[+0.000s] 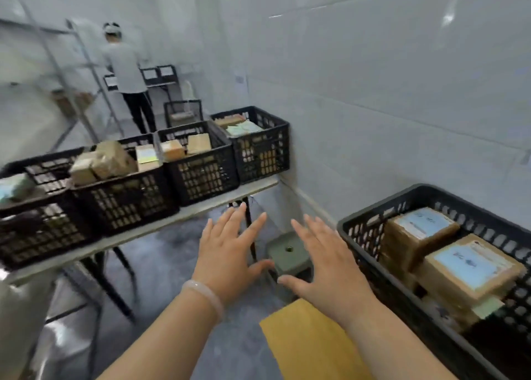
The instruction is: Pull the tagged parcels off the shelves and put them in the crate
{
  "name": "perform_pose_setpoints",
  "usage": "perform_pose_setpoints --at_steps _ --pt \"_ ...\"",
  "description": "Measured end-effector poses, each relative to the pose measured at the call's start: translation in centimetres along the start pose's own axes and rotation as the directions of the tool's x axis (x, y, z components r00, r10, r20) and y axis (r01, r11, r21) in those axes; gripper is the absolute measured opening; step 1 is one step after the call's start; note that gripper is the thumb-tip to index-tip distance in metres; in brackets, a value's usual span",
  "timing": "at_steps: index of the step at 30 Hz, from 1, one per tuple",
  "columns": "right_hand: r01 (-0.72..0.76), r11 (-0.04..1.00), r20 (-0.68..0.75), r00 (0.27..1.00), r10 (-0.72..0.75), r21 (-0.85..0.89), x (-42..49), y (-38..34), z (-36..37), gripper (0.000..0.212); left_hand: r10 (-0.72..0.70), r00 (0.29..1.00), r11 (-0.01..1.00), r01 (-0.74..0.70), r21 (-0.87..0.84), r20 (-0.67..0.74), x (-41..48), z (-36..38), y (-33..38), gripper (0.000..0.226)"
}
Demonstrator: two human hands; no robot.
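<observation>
Left hand (227, 253) and right hand (327, 267) hover side by side, fingers spread wide and straight, palms down, holding nothing. Just right of the right hand stands the black crate (370, 236), tagged parcels (471, 264) stacked inside.

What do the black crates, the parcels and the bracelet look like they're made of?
Crates: probably moulded plastic, matt black, with lattice walls. Parcels: brown cardboard, matt, with pale blue paper labels. Bracelet: pale, translucent, glossy; perhaps jade or glass.

Four black crates (201, 167) line the table (161, 225).
</observation>
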State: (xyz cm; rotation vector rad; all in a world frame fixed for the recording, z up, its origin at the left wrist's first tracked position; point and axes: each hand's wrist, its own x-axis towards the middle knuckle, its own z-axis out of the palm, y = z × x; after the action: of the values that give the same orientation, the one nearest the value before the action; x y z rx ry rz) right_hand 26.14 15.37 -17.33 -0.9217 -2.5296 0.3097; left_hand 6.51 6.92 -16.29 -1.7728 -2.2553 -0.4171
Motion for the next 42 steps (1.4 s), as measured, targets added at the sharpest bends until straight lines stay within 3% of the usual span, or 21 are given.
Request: perform_pose_setpoints --at_steps 6,13,21,26,30,36,39,42 --pt "0.323 0.946 0.019 0.946 -0.324 0.038 5.8 -12.2 3.0 0.096 -0.262 0.953 0.959 0.275 0.071 -0.156 -6.2 -8.2 -10.4 0.079" --pt "0.546 0.831 -0.014 0.836 -0.548 0.104 11.8 -27.1 4.8 0.094 -0.425 0.843 0.85 0.496 0.174 -0.33 -11.5 -16.4 -21.1 0.081" --pt "0.759 0.621 -0.177 0.65 -0.739 0.194 14.3 -45.4 9.3 0.089 -0.534 0.662 0.655 0.717 0.238 -0.526 -20.6 -26.4 -31.9 0.08" --pt "0.859 0.44 -0.208 0.495 -0.843 0.26 14.4 -55.3 10.8 0.087 -0.544 0.578 0.538 0.797 0.276 -0.608 -27.0 -31.4 -35.6 0.076" --pt "0.894 0.308 -0.254 0.396 -0.882 0.326 15.2 -62.1 11.3 0.083 -0.612 0.465 0.406 0.879 0.251 -0.639 -30.5 -33.8 -38.4 0.077" --pt "0.879 0.205 -0.224 0.324 -0.919 0.431 18.1 -70.1 13.9 0.083 -0.671 0.35 0.208 0.935 0.287 -0.654 -32.8 -37.0 -42.3 0.078" --pt "0.782 0.138 -0.223 0.334 -0.916 0.608 19.9 -73.7 14.8 0.081 -0.7 0.26 0.159 0.965 0.21 -0.665 -32.4 -38.0 -44.4 0.079" --pt "0.606 0.091 -0.205 0.401 -0.893 0.79 22.0 -77.0 15.5 0.08 -0.75 0.142 0.1 0.99 0.1 -0.646 -31.0 -38.0 -46.8 0.081"
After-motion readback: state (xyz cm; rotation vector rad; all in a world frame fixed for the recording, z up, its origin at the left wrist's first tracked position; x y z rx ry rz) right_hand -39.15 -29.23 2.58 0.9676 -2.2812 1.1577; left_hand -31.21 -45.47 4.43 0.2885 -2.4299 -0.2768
